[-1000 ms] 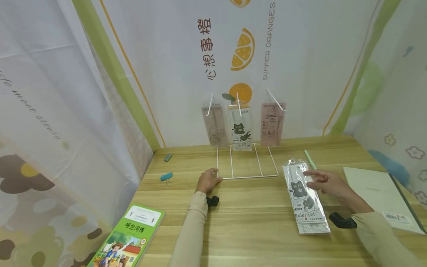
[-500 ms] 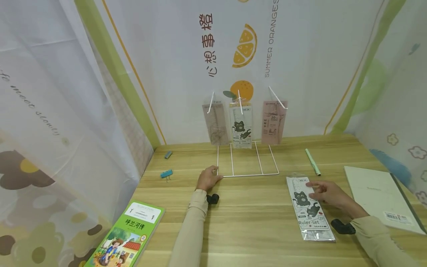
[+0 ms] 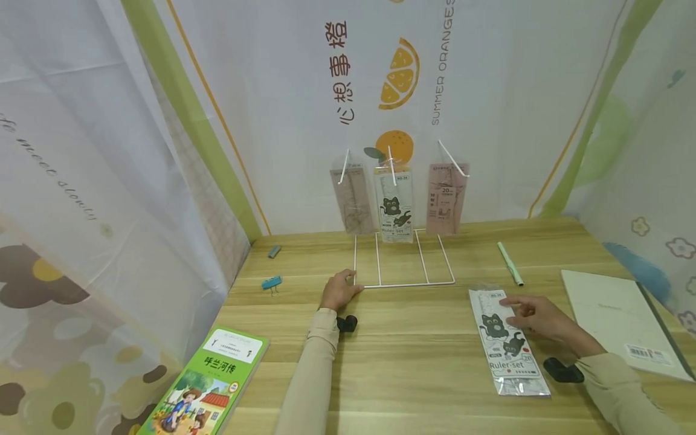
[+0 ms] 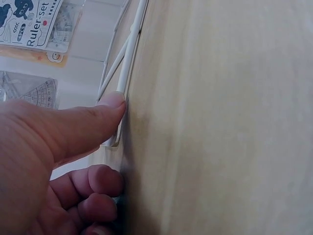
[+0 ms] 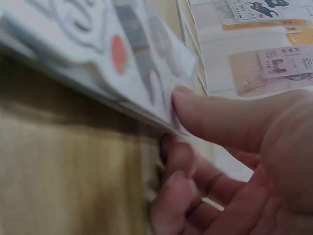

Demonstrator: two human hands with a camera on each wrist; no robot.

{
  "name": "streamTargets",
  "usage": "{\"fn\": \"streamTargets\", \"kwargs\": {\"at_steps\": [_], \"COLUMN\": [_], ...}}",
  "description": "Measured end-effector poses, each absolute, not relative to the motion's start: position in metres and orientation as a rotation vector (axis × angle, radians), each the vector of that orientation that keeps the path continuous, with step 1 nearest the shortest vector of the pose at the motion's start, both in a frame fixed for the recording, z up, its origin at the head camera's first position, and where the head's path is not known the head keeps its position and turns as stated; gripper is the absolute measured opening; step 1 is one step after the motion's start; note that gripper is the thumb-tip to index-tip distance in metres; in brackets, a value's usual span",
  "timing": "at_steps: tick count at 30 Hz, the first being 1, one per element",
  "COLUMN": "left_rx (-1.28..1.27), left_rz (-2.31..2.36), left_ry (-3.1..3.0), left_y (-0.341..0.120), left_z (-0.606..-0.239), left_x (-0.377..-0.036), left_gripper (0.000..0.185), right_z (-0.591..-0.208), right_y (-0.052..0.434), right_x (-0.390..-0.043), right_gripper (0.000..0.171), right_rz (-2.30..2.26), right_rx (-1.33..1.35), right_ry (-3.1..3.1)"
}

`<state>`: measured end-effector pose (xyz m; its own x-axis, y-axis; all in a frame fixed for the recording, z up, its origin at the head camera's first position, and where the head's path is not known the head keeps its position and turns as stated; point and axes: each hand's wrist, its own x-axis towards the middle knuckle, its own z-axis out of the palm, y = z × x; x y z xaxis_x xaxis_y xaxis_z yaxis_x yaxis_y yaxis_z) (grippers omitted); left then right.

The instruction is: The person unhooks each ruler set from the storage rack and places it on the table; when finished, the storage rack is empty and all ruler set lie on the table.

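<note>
A white wire rack stands at the back of the wooden table with three ruler packets hung on its hooks, the middle one a cat-print ruler set. My left hand holds the rack's front left base corner. In the left wrist view its thumb lies on the wire and the fingers curl under. A second cat-print ruler-set packet lies flat at the right. My right hand pinches its right edge, thumb on top of the packet and fingers beneath.
A green pen lies behind the packet, and a pale notebook lies at the far right. At the left are a blue binder clip, a small grey-blue clip and a green picture book. Printed curtains close in three sides.
The right hand has drawn the ruler-set packet toward me, off the green pen's near end. The left hand has stayed on the rack corner.
</note>
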<state>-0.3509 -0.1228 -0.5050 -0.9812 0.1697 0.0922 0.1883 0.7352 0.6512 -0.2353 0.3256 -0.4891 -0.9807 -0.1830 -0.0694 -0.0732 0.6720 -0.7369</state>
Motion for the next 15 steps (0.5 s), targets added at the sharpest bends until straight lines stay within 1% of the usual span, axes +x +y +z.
{"fn": "streamTargets", "kwargs": {"at_steps": [5,7,9,14,15], "left_rx": [-0.274,-0.273,-0.265,-0.252,-0.254], "left_rz": [-1.116,-1.085,-1.068,-1.107,-1.109], "left_ry": [-2.915,-2.916,-2.92,-2.921,-2.922], "left_y": [-0.12,-0.119,-0.119,-0.121,-0.121], "left_z": [-0.502,-0.5,-0.499,-0.499,-0.5], "left_x": [-0.348,-0.347,-0.346,-0.345,-0.345], "left_gripper": [0.045,0.045,0.045,0.046,0.046], "right_z": [-0.479,-0.473,-0.466,-0.44,-0.434], "right_y": [0.334,0.337,0.337,0.323,0.319], "right_x": [-0.237,-0.241,-0.249,-0.278,-0.285], "right_gripper": [0.047,0.043,0.042,0.051,0.051], "right_rz": [-1.187,-1.207,-1.239,-1.387,-1.428], "right_rx": [-0.211,-0.186,-0.133,-0.021,-0.023], "right_ry": [2.796,2.848,2.901,2.995,2.998]}}
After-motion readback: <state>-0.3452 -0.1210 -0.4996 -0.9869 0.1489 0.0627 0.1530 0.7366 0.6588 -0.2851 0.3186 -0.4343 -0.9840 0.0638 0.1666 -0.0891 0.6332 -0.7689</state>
